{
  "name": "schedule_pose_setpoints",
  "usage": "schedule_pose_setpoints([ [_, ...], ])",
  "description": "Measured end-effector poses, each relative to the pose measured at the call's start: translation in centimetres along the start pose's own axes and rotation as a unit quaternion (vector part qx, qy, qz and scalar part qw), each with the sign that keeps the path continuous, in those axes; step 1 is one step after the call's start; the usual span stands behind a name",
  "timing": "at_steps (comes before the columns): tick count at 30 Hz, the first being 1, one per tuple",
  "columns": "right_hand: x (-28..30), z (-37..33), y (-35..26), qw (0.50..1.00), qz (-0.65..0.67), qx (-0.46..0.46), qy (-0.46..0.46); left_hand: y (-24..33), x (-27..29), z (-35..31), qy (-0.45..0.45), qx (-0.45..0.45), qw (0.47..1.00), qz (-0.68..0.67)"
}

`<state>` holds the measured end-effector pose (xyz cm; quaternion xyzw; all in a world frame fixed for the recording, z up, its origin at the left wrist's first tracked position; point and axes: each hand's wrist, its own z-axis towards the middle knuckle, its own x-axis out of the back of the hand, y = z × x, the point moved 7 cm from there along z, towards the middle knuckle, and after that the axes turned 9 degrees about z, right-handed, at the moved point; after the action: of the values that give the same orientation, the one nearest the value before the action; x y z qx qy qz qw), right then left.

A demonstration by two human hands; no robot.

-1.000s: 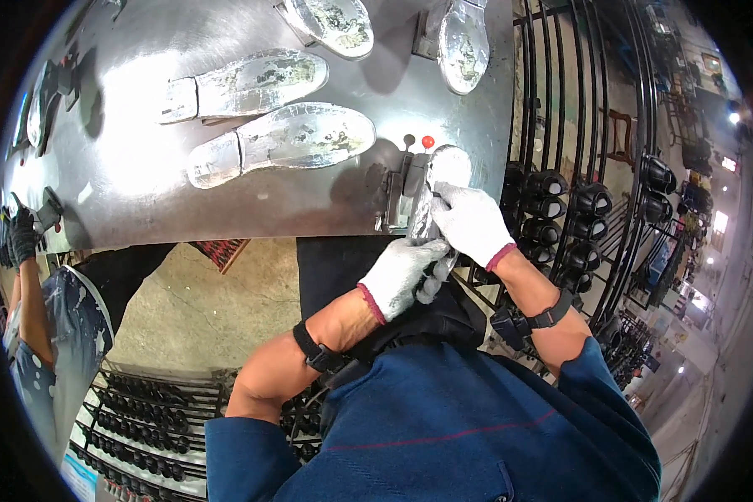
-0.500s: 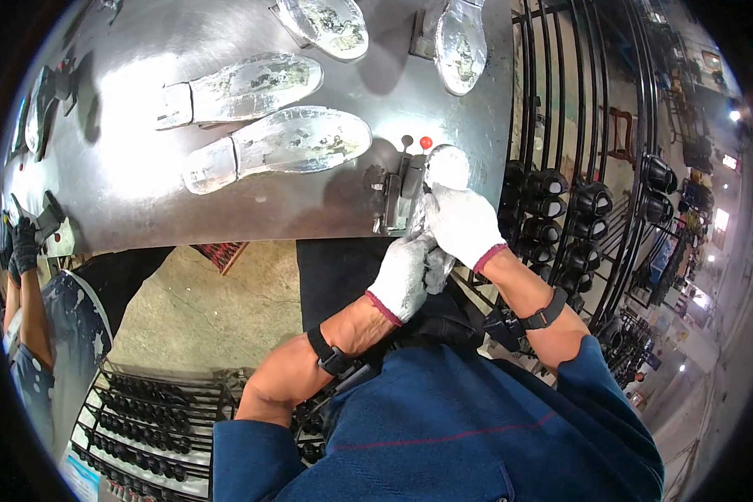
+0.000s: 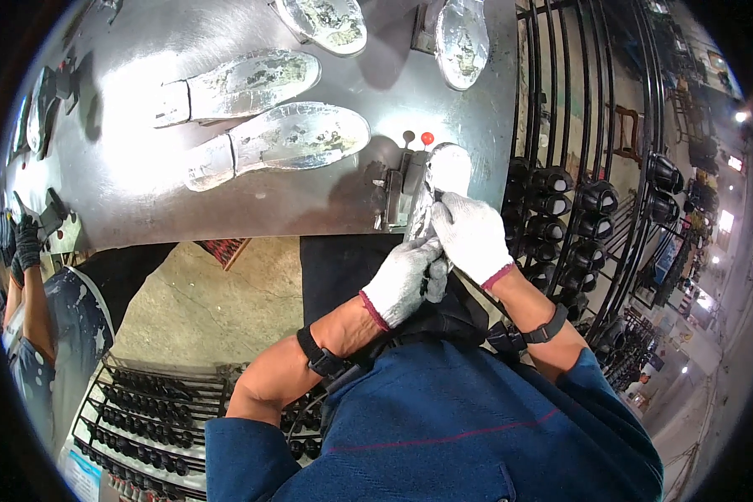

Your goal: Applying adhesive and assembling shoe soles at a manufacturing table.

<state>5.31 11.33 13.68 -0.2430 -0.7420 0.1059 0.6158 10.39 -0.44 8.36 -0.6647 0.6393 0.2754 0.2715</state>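
A silvery shoe last (image 3: 449,170) stands sole up at the table's front right edge, beside a dark metal holder (image 3: 397,197) with a red ball knob (image 3: 427,138). Both my hands wear white knit gloves with dark red cuffs. My left hand (image 3: 399,283) is closed round the near end of the last, below the table edge. Against the last's right side, my right hand (image 3: 474,238) is closed, its thumb and fingertips bent onto the narrow middle. Dark, crinkled patches show on the last beside the fingers; what exactly the fingertips pinch is hidden.
More silvery lasts (image 3: 305,138) lie sole up on the metal table (image 3: 268,209). Right of it, a black rack (image 3: 607,125) holds black shoes (image 3: 552,205). Another rack (image 3: 151,418) stands behind at lower left. At far left, a co-worker's dark-gloved hands (image 3: 27,238) work at the table.
My right hand has slid a little toward me and to the right, baring more of the last's middle. My left hand stays at the near end, shifted slightly.
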Motion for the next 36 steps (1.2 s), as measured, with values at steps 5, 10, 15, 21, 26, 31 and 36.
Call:
schedule_pose_setpoints([
  [5, -0.4, -0.4, 0.1, 1.000, -0.012, 0.013, -0.016, -0.4, 0.1, 0.1, -0.018, -0.016, 1.000, -0.001],
  [10, -0.6, 0.2, -0.3, 0.999, -0.021, 0.027, 0.003, -0.3, 0.0, 0.0, -0.028, -0.018, 0.999, -0.016],
  [15, -1.2, 0.9, -0.7, 0.995, -0.066, -0.007, -0.070, -0.6, 0.3, 0.8, -0.043, -0.018, 0.997, -0.058],
  [21, -1.3, 1.4, -1.4, 0.998, -0.049, 0.039, -0.027, -0.4, -0.1, 0.7, -0.056, -0.012, 0.989, -0.137],
  [26, -1.4, 1.4, -1.9, 0.999, -0.024, 0.028, 0.009, 0.7, 0.5, 0.0, 0.054, -0.054, 0.994, -0.083],
  [31, -1.7, 1.3, -1.5, 0.999, -0.038, -0.026, 0.028, 2.5, 1.9, -1.0, 0.148, -0.137, 0.975, 0.090],
  [36, -1.0, 0.9, -0.8, 0.991, 0.101, -0.067, 0.065, 6.1, 1.8, -2.4, 0.274, -0.471, 0.622, 0.563],
])
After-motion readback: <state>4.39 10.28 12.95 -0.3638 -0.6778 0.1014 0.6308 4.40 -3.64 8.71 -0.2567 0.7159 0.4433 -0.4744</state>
